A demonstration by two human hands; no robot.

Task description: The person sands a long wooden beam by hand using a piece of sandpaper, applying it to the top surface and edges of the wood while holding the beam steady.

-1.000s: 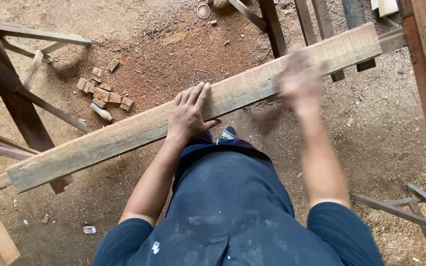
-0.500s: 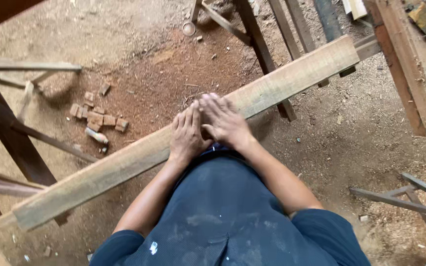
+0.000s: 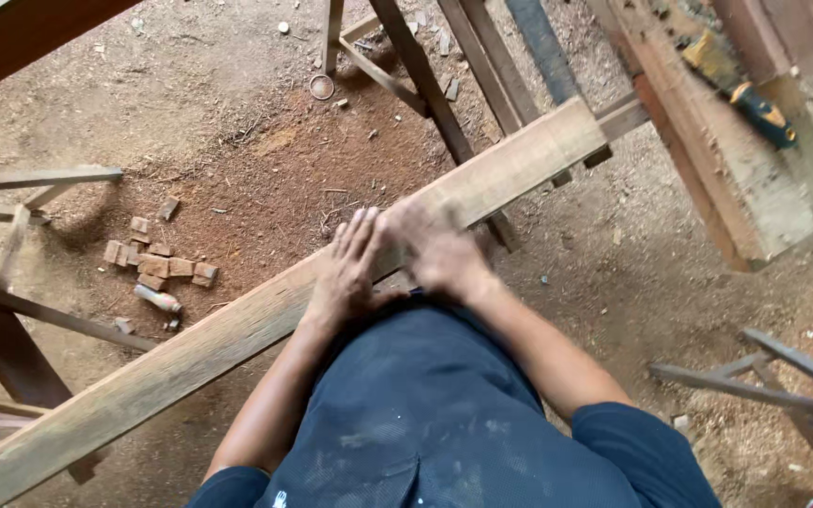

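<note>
1. The long wooden plank point(image 3: 237, 339) runs on a slant from 8 o'clock to 1 o'clock across the frame, directly in front of the person's body and raised off the sawdust floor point(image 3: 237, 141). Its upper end sits among dark sloping timber legs point(image 3: 425, 85); how its lower end is carried near 8 o'clock cannot be told. If either end rests loosely, a push along its length could likely slide the plank off.

2. The left hand point(image 3: 345, 273) lies flat on the plank's top face, fingers spread wide and pointing toward 12 o'clock, holding nothing. The face looks rough-sawn, so pressing a bare palm along it risks a splinter.

3. The right hand point(image 3: 435, 249) lies just beside the left, toward 1 o'clock, also on the plank. It is blurred, so I cannot tell how wide its fingers stand; nothing appears to be held. With both hands so close together, weight is put on one spot, which could tip or twist the plank if it is poorly balanced.

4. At 9 o'clock, small wood offcuts point(image 3: 157, 263) and a pale bottle-like thing point(image 3: 157, 299) lie on the floor, well apart from the plank. They are a likely trip or roll hazard for a sideways step.

5. At 2 o'clock, a tool with a yellow and black handle point(image 3: 741, 89) lies on a heavy beam point(image 3: 736, 179), near its edge; a jolt could knock it down.

6. At 4 o'clock, thin dark slats point(image 3: 764, 386) jut out low, where a leg might catch.
</note>
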